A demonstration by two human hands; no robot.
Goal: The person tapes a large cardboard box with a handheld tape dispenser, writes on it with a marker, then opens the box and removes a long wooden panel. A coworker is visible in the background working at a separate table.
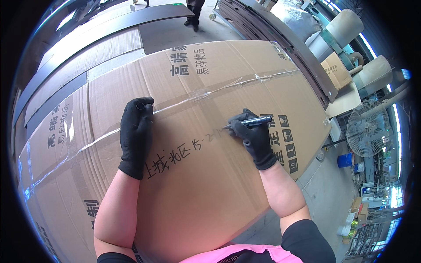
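A large flat cardboard package [194, 197] lies before me, bound with clear packing tape [204, 95] and printed with dark characters and handling symbols. In my right hand [251, 134], gloved in black, is a black marker pen [256, 121], its tip at or just above the cardboard. Handwriting [177, 156] in black runs from near my left wrist up to the pen tip, fainter towards the tip. My left hand [136, 131], also gloved, rests on the package across the tape line. Its curled fingers hold a small dark pen cap [140, 106], open end up.
Long dark panels [108, 31] and cardboard lie beyond the package. A stack of brown boards [273, 36] stands at the far right, beside wrapped rolls [345, 28]. On the right are a floor fan [367, 128] and a blue bucket [345, 160]. A person's legs [195, 13] show beyond.
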